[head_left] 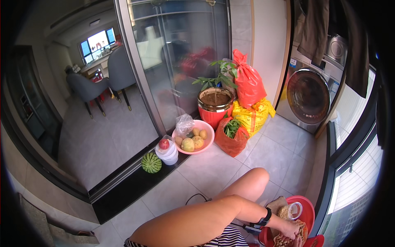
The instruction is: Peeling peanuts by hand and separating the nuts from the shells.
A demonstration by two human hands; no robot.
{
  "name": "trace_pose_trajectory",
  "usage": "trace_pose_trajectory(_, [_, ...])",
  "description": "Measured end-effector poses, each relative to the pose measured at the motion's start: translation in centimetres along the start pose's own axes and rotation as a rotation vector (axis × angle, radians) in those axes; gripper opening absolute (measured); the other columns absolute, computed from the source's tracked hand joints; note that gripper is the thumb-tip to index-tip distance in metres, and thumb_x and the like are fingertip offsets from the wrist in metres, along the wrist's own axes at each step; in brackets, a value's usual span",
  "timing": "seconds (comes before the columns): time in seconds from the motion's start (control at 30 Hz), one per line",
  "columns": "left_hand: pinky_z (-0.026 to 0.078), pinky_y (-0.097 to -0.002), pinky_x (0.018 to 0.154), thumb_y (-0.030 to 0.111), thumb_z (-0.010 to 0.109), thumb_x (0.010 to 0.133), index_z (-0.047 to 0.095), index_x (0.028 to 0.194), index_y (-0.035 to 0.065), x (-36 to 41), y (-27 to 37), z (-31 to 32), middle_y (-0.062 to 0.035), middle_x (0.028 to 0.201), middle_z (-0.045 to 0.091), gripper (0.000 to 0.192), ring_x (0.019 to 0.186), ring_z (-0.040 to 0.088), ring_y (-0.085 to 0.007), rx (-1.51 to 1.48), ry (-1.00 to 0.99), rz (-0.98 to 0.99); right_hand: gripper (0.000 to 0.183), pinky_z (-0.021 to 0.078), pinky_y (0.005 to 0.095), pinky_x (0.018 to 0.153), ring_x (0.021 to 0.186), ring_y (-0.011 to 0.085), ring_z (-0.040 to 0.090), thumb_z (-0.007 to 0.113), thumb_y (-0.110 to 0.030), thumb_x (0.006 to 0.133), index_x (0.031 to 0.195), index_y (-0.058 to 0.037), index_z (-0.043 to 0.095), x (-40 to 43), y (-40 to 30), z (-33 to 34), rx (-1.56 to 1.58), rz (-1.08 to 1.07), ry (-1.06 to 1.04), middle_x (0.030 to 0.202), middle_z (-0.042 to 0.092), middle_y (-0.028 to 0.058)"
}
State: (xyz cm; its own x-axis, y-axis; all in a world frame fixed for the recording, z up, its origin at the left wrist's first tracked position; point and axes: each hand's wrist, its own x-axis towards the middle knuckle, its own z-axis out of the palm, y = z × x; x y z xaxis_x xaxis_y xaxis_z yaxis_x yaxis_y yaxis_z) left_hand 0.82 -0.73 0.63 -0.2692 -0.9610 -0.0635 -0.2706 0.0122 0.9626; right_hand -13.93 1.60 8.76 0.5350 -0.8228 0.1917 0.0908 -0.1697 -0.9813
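Note:
My left hand (290,230), with a dark band at the wrist, reaches down over small tan pieces (282,241) that look like nuts or pods. They lie in or on a reddish-brown wrapping inside a red plastic basin (306,205). At the bottom edge, the fingers of my right hand (297,241) meet the same pieces close to the left hand. Whether either hand pinches a piece is too small to tell. A clear plastic jar (295,211) leans beside a tan, textured bundle (283,212) in the basin.
A second red container (315,241) is at bottom right. Along the glass door stand a watermelon (151,162), white buckets (167,154), a pink basin (210,140) of produce, a potted plant (213,114) and red and yellow bags (251,115). A washing machine (308,95) is beyond.

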Motion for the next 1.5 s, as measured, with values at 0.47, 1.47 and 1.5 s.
trace_pose_trajectory(0.47, [0.054,-0.0331,0.045,0.017,0.056,0.087,0.066,0.083,-0.0056,-1.2,1.1,-0.4,-0.0156,0.067,0.067,0.025,0.052,0.066,-0.0222,-0.007,-0.025,0.033,0.053,0.0449,0.0377,0.099,0.114,0.0307,0.056,0.064,-0.014,0.091,0.134,0.0093,0.042,-0.4,3.2,-1.5,-0.289,-0.142,0.024,0.129,0.054,0.0249])
trace_pose_trajectory(1.47, [0.049,-0.0358,0.059,0.025,0.054,0.088,0.063,0.069,0.0029,2.0,-4.3,4.8,-0.0125,0.064,0.062,0.031,0.063,0.063,-0.0194,0.561,0.461,0.564,0.036,0.0491,0.0314,0.084,0.096,0.0231,0.059,0.067,-0.012,0.090,0.118,0.0071,0.056,-1.5,3.7,-1.4,-0.299,-0.062,0.093,0.112,0.062,0.0168])
trace_pose_trajectory(1.5, [0.049,-0.0357,0.059,0.025,0.054,0.089,0.063,0.069,0.0031,2.1,-4.4,4.9,-0.0123,0.064,0.062,0.031,0.063,0.063,-0.0193,0.559,0.463,0.561,0.035,0.0492,0.0312,0.083,0.096,0.0228,0.059,0.067,-0.012,0.090,0.118,0.0070,0.057,-1.7,3.7,-1.4,-0.304,-0.058,0.097,0.111,0.063,0.0165])
